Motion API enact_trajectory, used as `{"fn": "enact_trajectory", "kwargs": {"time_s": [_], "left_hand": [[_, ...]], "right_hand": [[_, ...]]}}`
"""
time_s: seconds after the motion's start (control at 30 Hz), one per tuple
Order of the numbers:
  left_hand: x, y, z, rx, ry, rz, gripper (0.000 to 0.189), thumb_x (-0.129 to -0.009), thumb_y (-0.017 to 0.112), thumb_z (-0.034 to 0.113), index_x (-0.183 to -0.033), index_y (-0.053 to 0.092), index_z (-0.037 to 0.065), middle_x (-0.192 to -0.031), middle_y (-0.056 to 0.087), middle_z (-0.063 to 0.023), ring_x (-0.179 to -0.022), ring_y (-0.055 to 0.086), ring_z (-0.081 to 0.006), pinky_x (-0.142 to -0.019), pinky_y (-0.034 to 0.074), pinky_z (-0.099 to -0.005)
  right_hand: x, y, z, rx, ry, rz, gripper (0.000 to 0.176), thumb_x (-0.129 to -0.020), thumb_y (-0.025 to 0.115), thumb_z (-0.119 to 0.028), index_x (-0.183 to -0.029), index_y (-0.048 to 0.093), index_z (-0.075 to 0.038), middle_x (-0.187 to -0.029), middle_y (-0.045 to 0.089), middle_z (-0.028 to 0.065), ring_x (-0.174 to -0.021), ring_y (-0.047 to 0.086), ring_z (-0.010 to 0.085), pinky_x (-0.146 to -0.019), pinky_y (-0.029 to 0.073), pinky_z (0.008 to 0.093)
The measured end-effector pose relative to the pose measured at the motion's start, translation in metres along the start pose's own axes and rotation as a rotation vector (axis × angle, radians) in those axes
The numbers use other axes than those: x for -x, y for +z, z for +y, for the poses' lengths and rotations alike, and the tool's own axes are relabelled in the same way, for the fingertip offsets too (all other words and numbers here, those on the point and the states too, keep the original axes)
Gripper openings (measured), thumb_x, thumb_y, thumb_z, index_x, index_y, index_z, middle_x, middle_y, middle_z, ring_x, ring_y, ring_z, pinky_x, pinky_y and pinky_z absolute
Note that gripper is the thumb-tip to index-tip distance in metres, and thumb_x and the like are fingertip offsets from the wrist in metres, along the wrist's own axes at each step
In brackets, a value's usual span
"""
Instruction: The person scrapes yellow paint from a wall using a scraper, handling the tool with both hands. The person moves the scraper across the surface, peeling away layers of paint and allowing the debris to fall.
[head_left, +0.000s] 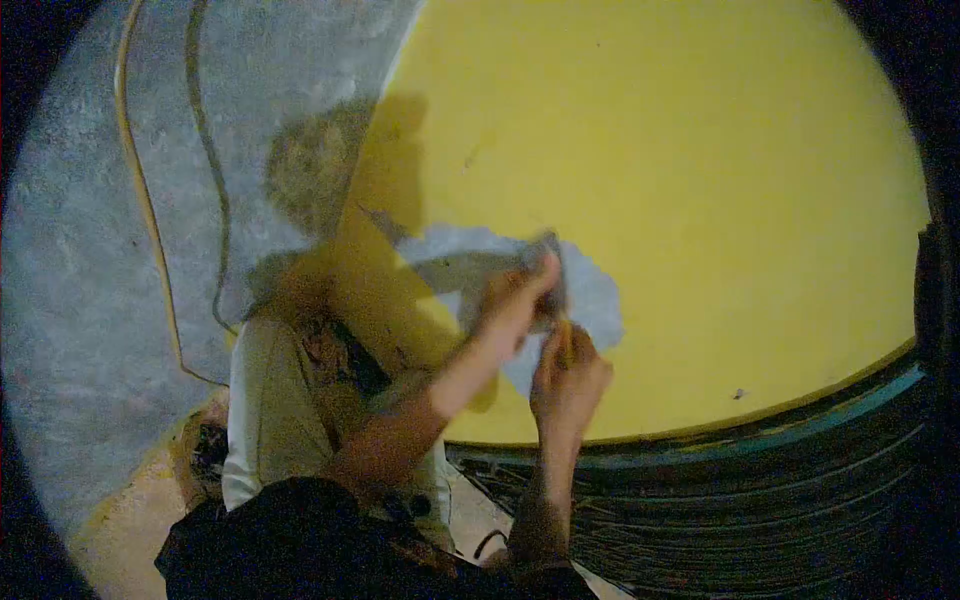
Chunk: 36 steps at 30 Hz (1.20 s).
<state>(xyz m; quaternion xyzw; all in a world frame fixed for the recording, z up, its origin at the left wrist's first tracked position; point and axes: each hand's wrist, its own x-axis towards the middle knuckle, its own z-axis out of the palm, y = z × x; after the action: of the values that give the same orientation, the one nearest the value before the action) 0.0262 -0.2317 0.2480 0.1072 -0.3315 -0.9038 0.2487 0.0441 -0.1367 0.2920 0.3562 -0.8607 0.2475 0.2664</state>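
My left hand [520, 297] is closed around a dark, blurred object [548, 250] that I cannot make out, above a grey patch [597, 300] in the yellow surface [720, 200]. Just to its lower right, my right hand [572, 375] is closed on a thin orange item [566, 338], whose upper end points at the dark object. Motion blurs both hands, and it is unclear whether the two held things touch. Around the grey patch the yellow has an uneven edge.
A yellow hose or cable [150, 220] runs down the grey floor [80, 260] at the left. Dark ridged material [760, 500] lies along the lower right edge of the yellow surface. My bent leg [270, 400] is at lower left.
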Motion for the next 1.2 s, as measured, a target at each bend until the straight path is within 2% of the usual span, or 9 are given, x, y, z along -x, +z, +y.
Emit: {"fn": "enact_trajectory", "kwargs": {"time_s": [0.03,0.13,0.27,0.37,0.47,0.57,0.77,1.1,1.2], "left_hand": [[-0.013,-0.014,0.006,0.085,-0.036,0.026,0.042,-0.087,0.070,0.043,-0.086,0.063,0.002,-0.077,0.065,-0.0063,-0.066,0.064,-0.0175,-0.055,0.054,-0.0300],[-0.021,-0.033,0.010,0.151,-0.051,0.063,0.040,-0.088,0.069,0.044,-0.086,0.065,0.003,-0.076,0.065,-0.0056,-0.065,0.064,-0.0166,-0.053,0.051,-0.0285],[0.002,-0.032,0.007,0.107,-0.014,0.046,0.040,-0.088,0.068,0.045,-0.086,0.065,0.005,-0.076,0.065,-0.0040,-0.065,0.062,-0.0137,-0.057,0.050,-0.0287],[0.014,-0.011,-0.005,0.049,-0.011,0.044,0.038,-0.090,0.067,0.043,-0.089,0.064,0.005,-0.077,0.064,-0.0023,-0.068,0.061,-0.0130,-0.064,0.051,-0.0301],[0.031,0.000,-0.005,0.107,-0.070,-0.082,0.037,-0.092,0.065,0.042,-0.085,0.062,0.006,-0.078,0.063,-0.0021,-0.069,0.061,-0.0138,-0.065,0.051,-0.0298],[0.023,0.001,-0.016,0.118,-0.102,-0.078,0.036,-0.092,0.065,0.040,-0.083,0.062,0.005,-0.076,0.062,-0.0029,-0.068,0.061,-0.0142,-0.066,0.052,-0.0293],[0.014,-0.008,-0.018,0.146,-0.109,-0.204,0.040,-0.092,0.065,0.041,-0.080,0.063,0.003,-0.073,0.063,-0.0054,-0.068,0.063,-0.0173,-0.065,0.052,-0.0308],[0.002,-0.009,0.002,0.130,-0.113,-0.091,0.040,-0.092,0.064,0.041,-0.084,0.065,0.002,-0.076,0.066,-0.0079,-0.067,0.064,-0.0177,-0.064,0.052,-0.0318],[-0.012,-0.033,0.023,-0.057,-0.118,-0.039,0.038,-0.092,0.064,0.041,-0.086,0.064,0.004,-0.075,0.065,-0.0068,-0.067,0.063,-0.0161,-0.062,0.051,-0.0296]], "right_hand": [[-0.005,0.005,0.008,-0.061,-0.148,0.014,0.026,-0.095,0.056,-0.018,-0.075,0.056,0.000,-0.061,0.057,0.0237,-0.052,0.056,0.0430,-0.049,0.044,0.0463],[-0.014,-0.001,-0.021,-0.087,-0.034,-0.177,0.026,-0.094,0.057,-0.019,-0.077,0.058,0.001,-0.067,0.060,0.0258,-0.057,0.058,0.0435,-0.051,0.045,0.0471],[0.004,-0.006,-0.021,-0.094,0.035,-0.177,0.025,-0.094,0.058,-0.020,-0.082,0.061,0.002,-0.069,0.060,0.0273,-0.061,0.060,0.0440,-0.052,0.046,0.0460],[0.024,-0.012,-0.014,-0.136,0.102,-0.047,0.025,-0.095,0.057,-0.019,-0.086,0.062,0.004,-0.064,0.058,0.0258,-0.053,0.058,0.0388,-0.050,0.045,0.0413],[0.039,-0.014,-0.009,-0.145,0.210,0.092,0.026,-0.098,0.055,-0.018,-0.087,0.062,0.005,-0.057,0.051,0.0157,-0.049,0.044,0.0158,-0.047,0.040,0.0319],[0.040,-0.008,0.003,-0.172,0.193,0.090,0.025,-0.098,0.056,-0.017,-0.086,0.061,0.005,-0.056,0.051,0.0156,-0.048,0.044,0.0146,-0.046,0.038,0.0331],[0.039,-0.009,-0.010,-0.082,0.222,0.090,0.028,-0.096,0.057,-0.018,-0.079,0.059,0.003,-0.054,0.048,0.0167,-0.043,0.040,0.0201,-0.044,0.037,0.0359],[0.018,0.003,-0.015,0.049,0.220,0.027,0.028,-0.096,0.057,-0.019,-0.079,0.060,0.003,-0.055,0.051,0.0201,-0.044,0.048,0.0343,-0.045,0.039,0.0394],[-0.003,0.019,-0.022,-0.123,0.021,0.008,0.023,-0.095,0.057,-0.016,-0.083,0.060,0.003,-0.059,0.055,0.0227,-0.048,0.056,0.0375,-0.046,0.042,0.0402]]}}
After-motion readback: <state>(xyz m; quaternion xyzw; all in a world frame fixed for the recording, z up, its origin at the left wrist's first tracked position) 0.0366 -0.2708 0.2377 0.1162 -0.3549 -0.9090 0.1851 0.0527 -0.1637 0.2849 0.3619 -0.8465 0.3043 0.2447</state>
